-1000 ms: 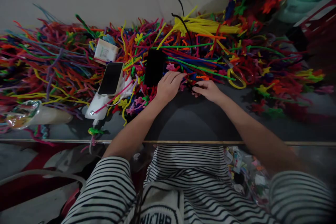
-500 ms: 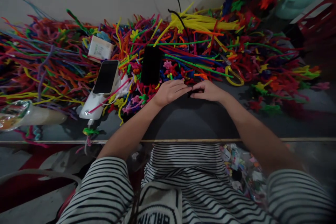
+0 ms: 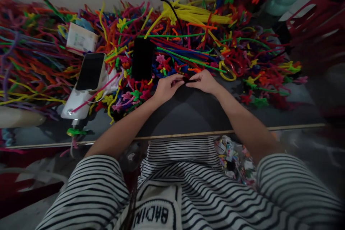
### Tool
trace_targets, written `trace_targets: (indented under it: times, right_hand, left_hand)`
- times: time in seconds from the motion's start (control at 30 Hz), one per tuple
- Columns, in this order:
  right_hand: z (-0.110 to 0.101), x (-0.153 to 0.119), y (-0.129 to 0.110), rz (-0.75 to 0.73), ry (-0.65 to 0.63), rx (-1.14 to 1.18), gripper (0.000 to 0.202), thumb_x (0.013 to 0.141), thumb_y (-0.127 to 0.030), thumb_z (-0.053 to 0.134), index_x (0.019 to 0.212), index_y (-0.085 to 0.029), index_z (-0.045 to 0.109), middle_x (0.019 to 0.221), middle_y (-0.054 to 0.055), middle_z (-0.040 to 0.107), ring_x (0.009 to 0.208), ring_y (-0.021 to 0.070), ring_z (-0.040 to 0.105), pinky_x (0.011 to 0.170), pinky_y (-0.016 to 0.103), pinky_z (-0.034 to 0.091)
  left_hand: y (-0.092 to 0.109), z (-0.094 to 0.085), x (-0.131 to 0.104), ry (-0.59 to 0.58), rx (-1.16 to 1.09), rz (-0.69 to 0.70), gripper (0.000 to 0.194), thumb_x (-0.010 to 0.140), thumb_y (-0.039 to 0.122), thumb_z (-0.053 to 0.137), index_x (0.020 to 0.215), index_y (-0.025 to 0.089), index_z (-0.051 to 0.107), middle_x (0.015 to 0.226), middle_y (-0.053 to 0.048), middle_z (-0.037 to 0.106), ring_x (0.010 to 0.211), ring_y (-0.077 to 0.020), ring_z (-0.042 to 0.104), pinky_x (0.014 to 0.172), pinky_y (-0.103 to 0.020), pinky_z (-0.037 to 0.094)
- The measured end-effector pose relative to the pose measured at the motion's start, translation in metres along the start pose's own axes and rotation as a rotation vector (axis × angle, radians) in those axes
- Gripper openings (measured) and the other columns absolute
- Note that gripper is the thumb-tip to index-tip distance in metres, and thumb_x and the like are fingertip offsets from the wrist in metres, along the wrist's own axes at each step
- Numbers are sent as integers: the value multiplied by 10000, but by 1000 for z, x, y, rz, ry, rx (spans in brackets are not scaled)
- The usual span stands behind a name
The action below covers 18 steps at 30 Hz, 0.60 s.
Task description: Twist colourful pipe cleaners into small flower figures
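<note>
My left hand [image 3: 167,87] and my right hand [image 3: 202,81] meet over the dark grey table [image 3: 194,115], close to the flower pieces. Between their fingertips is a small dark piece [image 3: 185,79], mostly hidden by the fingers. Both hands are closed in a pinch on it. Just beyond them lie small fuzzy flowers [image 3: 161,59] and a bundle of long blue, green and red fuzzy stems [image 3: 185,56]. A black phone [image 3: 142,58] rests on the pile beyond my left hand.
Scissors with yellow and red handles [image 3: 228,72] lie right of my hands. At left are a white-edged phone [image 3: 91,72], a white power bank [image 3: 75,104], a small box [image 3: 81,38] and a cup [image 3: 20,116]. Yellow stems [image 3: 194,14] lie at the back. The table edge [image 3: 175,135] runs in front.
The whole view has shifted, so the table contents sit further left and higher. My left fingers have bent into a pinch, and both hands remain together at the dark piece.
</note>
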State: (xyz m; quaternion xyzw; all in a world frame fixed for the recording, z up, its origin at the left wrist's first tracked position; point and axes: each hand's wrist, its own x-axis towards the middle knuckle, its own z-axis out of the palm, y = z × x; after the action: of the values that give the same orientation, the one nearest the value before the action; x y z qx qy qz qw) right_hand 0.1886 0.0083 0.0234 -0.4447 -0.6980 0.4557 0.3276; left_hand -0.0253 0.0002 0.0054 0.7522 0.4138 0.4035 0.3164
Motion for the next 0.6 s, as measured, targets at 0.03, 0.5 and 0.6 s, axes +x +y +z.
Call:
trace_targets:
  times: [0.03, 0.5, 0.6]
  right_hand:
    - [0, -1, -1, -3, -6, -18, 316, 669, -454, 820, 762, -153, 796, 654, 15, 668, 598, 129, 543, 619, 304, 444]
    - [13, 4, 7, 49, 82, 36, 405, 625, -532, 845, 699, -155, 719, 591, -29, 565, 539, 88, 432, 542, 281, 358]
    - [4, 6, 7, 119, 16, 101, 476, 561, -542, 894, 787, -159, 724, 515, -71, 485, 450, 56, 346, 468, 260, 288]
  left_hand:
    - [0, 1, 0, 4, 1, -17, 225, 875, 364, 680, 995, 191, 758, 948, -50, 770, 804, -163, 679, 786, -269, 511]
    - [5, -4, 6, -80, 54, 11, 211, 910, 260, 609, 723, 178, 659, 689, 0, 661, 633, -119, 537, 666, -238, 378]
    - [5, -3, 8, -93, 9, -12, 217, 931, 246, 571, 741, 177, 650, 685, 3, 677, 600, -105, 542, 643, -223, 377]
